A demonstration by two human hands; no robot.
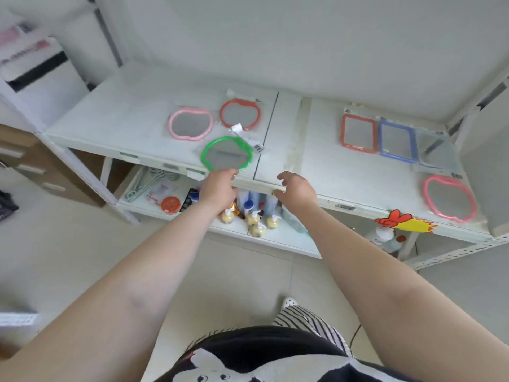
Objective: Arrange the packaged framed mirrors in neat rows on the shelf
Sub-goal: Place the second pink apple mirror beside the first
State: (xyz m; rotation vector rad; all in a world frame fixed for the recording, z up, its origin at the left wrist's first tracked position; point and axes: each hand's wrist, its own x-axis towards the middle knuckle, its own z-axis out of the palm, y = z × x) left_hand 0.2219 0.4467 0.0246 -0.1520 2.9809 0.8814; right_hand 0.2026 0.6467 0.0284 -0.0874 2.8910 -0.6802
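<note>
Seven packaged mirrors lie flat on the white shelf [132,117] in your head view. On its left half you have a pink apple-shaped mirror [190,124], a red apple-shaped mirror [240,113] just beside it toward the wall, and a green round mirror [226,153] nearer you, its front rim hanging over the shelf edge. On the right half a red rectangular mirror [359,133], a blue rectangular mirror [397,141] and a pale-framed mirror [436,153] sit side by side in a row, touching or nearly so. A second pink apple-shaped mirror [449,197] lies alone near the front right corner, well apart from that row.

Your left hand [219,188] reaches to the green mirror's near edge; its fingers [230,175] curl at the rim, but you cannot tell whether they pinch it or only touch. Your right hand [297,191] hovers at the shelf's front edge near the centre seam, fingers loosely spread and holding nothing.

Below, the lower shelf [289,241] carries small yellow pump bottles [257,220], an orange-lidded jar [170,204] and pale green hangers [146,181]. A red and yellow rooster sticker [405,220] hangs off the front rail at the right.
</note>
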